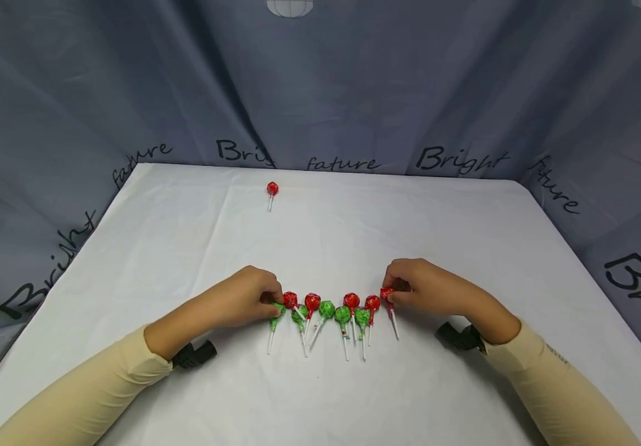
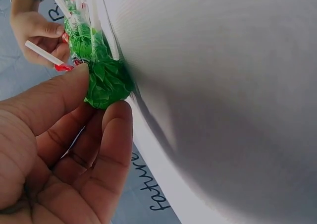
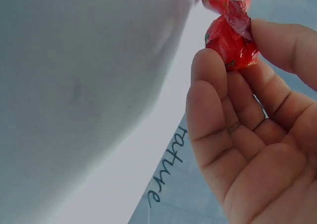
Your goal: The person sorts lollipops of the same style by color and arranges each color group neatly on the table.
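At the left end of a row of lollipops, my left hand [image 1: 244, 296] pinches a green-wrapped lollipop [image 2: 109, 83] by its head between thumb and fingers. The right hand [image 1: 431, 288] grips a red lollipop [image 3: 233, 45] by the wrapped head at the row's right end, its white stick pointing toward me. Between the hands lie several more red lollipops [image 1: 312, 302] and green lollipops [image 1: 326, 309], heads close together and sticks mostly toward me. One red lollipop [image 1: 290, 300] beside the left fingers lies partly across a green lollipop [image 1: 300, 314].
A lone red lollipop [image 1: 272, 188] lies near the far edge of the white-covered table [image 1: 409, 229]. Grey curtains [image 1: 342, 80] with black lettering hang behind and at both sides. Dark wrist devices [image 1: 194, 354] sit under both forearms.
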`<state>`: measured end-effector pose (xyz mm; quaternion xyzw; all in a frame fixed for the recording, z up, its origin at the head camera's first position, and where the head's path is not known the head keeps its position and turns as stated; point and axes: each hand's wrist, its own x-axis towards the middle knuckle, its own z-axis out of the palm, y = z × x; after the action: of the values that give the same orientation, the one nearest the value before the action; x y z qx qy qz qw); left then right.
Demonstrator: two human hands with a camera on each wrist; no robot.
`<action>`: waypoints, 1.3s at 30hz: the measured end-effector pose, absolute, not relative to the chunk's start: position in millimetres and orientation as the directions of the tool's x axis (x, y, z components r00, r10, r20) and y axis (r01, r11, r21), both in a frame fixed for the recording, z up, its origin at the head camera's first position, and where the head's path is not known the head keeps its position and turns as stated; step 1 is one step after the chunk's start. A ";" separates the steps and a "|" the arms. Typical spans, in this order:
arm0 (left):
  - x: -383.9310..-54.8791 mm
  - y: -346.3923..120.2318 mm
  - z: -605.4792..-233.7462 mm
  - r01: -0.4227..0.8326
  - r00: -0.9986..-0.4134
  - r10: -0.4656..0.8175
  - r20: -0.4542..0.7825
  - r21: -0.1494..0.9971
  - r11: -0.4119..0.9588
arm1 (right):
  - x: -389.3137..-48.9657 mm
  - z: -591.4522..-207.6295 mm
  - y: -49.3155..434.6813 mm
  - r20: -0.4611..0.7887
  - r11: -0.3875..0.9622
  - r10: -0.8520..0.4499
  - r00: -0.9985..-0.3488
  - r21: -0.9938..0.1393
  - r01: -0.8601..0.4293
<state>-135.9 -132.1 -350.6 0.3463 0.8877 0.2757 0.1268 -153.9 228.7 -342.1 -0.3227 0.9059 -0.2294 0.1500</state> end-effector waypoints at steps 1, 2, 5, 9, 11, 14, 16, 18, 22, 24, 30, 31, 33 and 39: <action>-136.1 -131.9 -350.7 0.546 -0.727 0.686 -0.034 0.577 0.607 | -155.8 -341.0 228.3 -0.118 0.683 -0.657 -0.745 -0.512 -0.522; -136.3 -131.9 -351.0 0.547 -0.726 0.687 -0.033 0.578 0.606 | -157.7 -339.8 227.4 -0.113 0.678 -0.662 -0.741 -0.511 -0.528; -136.4 -131.7 -351.0 0.549 -0.725 0.688 -0.033 0.575 0.607 | -163.6 -338.3 224.3 -0.096 0.663 -0.679 -0.728 -0.504 -0.553; -136.1 -131.4 -350.5 0.546 -0.729 0.683 -0.035 0.573 0.611 | -171.7 -335.3 219.1 -0.087 0.656 -0.687 -0.721 -0.501 -0.564; -135.9 -131.3 -350.2 0.547 -0.730 0.683 -0.033 0.572 0.611 | -175.5 -333.9 216.5 -0.084 0.658 -0.683 -0.726 -0.502 -0.561; -135.5 -131.7 -350.2 0.548 -0.729 0.684 -0.029 0.573 0.609 | -181.2 -332.5 212.7 -0.080 0.657 -0.683 -0.726 -0.503 -0.562; -135.6 -132.0 -350.4 0.554 -0.726 0.688 -0.023 0.573 0.604 | -185.0 -332.2 209.9 -0.081 0.654 -0.686 -0.723 -0.503 -0.565; -135.7 -132.1 -350.3 0.561 -0.721 0.693 -0.017 0.573 0.597 | -188.9 -331.9 207.1 -0.080 0.647 -0.693 -0.717 -0.506 -0.570; -136.2 -131.9 -350.2 0.565 -0.716 0.698 -0.013 0.576 0.591 | -197.5 -331.5 200.5 -0.077 0.642 -0.699 -0.711 -0.508 -0.575; -136.4 -131.4 -350.2 0.556 -0.722 0.691 -0.021 0.577 0.598 | -202.4 -331.2 197.2 -0.078 0.643 -0.698 -0.711 -0.504 -0.577; -137.1 -131.2 -351.3 0.542 -0.731 0.681 -0.033 0.578 0.610 | -216.6 -329.8 189.6 -0.095 0.648 -0.697 -0.711 -0.508 -0.567; -137.2 -131.4 -351.6 0.544 -0.731 0.682 -0.031 0.577 0.610 | -219.0 -329.6 188.4 -0.096 0.646 -0.699 -0.709 -0.509 -0.569; -137.4 -131.4 -352.0 0.541 -0.733 0.680 -0.033 0.577 0.611 | -223.6 -329.2 186.0 -0.097 0.641 -0.703 -0.704 -0.516 -0.569; -137.8 -132.9 -352.0 0.547 -0.727 0.686 -0.028 0.579 0.604 | -237.9 -330.8 178.8 -0.111 0.647 -0.693 -0.712 -0.532 -0.546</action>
<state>-137.8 -132.9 -352.0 0.3475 0.8869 0.2775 0.1248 -237.9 178.8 -330.8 -0.3464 0.8942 -0.2377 0.1544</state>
